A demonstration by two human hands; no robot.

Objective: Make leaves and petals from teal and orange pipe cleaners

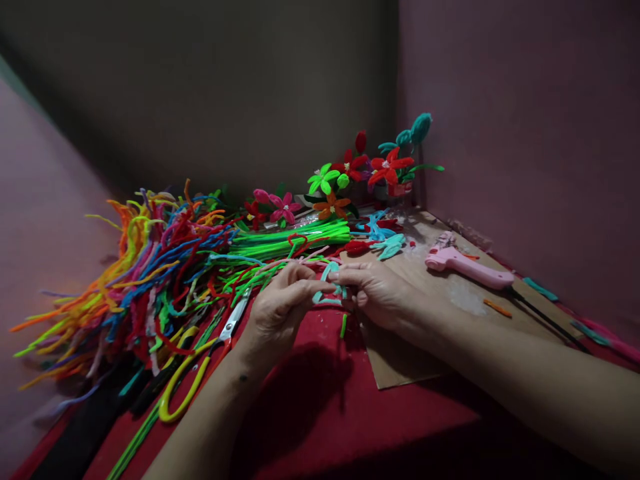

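The bent aqua strip [329, 301] could spring open or slip askew if either pinch slackens, since its fuzzy loop looks springy and only fingertips hold it. It lies right in the grip, between the left hand [283, 303] and right hand [377, 293], whose thumbs and fingers are pinched together on it; the exact contact is partly hidden. Just below the grip sits a green snippet [343, 327]. The cardboard [400, 367] reaches under the right hand, while the scissors [190, 380] lie open beside the left, where a careless shift might nudge them. Farther right rests a pink glue gun [470, 267]; behind the grip are bright green stems [300, 239], then fuzzy flowers [387, 167].
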